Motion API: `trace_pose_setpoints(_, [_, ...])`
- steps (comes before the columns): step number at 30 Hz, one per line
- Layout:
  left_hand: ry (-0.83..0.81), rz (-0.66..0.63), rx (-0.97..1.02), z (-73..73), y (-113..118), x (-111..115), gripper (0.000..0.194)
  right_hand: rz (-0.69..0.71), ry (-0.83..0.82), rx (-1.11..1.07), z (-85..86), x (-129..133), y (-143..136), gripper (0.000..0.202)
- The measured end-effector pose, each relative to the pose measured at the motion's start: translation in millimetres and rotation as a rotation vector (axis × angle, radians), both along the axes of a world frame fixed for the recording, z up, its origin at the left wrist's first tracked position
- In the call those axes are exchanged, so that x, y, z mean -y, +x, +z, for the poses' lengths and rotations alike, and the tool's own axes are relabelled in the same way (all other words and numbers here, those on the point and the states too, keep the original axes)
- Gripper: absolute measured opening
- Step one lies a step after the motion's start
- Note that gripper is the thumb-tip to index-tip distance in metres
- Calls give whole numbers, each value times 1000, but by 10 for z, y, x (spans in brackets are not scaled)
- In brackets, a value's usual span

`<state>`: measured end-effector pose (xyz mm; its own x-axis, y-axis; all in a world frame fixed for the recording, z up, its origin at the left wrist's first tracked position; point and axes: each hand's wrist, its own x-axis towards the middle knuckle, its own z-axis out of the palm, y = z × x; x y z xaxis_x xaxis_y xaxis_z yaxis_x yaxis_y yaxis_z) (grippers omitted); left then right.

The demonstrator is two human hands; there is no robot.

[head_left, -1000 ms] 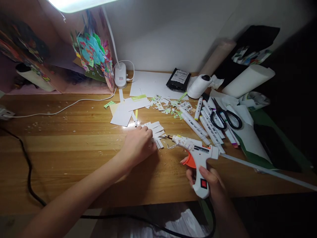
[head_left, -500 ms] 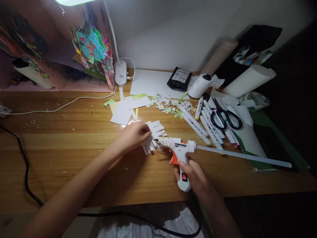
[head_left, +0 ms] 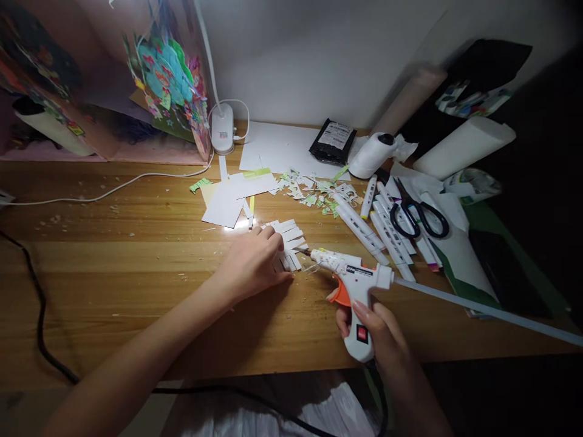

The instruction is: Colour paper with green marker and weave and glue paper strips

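Observation:
My right hand (head_left: pixel 380 331) is wrapped round the grip of a white hot glue gun (head_left: pixel 348 270) with an orange trigger and a red switch. A long translucent glue stick (head_left: pixel 478 309) sticks out of the gun's back. The nozzle points left, close to the right edge of a bundle of cut white paper strips (head_left: pixel 294 233). Over the left side of that bundle lies my left hand (head_left: pixel 255 258), thumb and bent fingers gripping it against the table. My palm and fingers hide part of the strips.
White and yellow paper pieces (head_left: pixel 223 203) and green-white paper scraps (head_left: pixel 300 187) lie beyond my hands. To the right are several markers (head_left: pixel 359 224), black-handled scissors (head_left: pixel 419 212) and paper rolls (head_left: pixel 467 149). A black cable (head_left: pixel 218 390) runs along the table's front edge.
The glue gun and my right hand have moved right, drawing the nozzle back to the strips' edge. My left hand has shifted right and turned, its thumb now lower on the paper strips.

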<state>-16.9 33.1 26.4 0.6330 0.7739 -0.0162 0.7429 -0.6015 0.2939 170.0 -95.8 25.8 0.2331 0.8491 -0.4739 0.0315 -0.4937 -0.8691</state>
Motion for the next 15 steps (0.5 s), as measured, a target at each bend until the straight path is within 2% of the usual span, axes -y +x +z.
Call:
trace_pose_setpoints(4, [-65,24,57,28,-5,7,23,35,-14,30,-39,6,-2,45])
trace_pose_setpoints(10, [-31,26,33,32,32,68,34,5,-20,10,-12,2,-7,45])
trace_pose_setpoints(15, [-29,59,15,11,65,97,26,-11,-22,14,1,0,0,47])
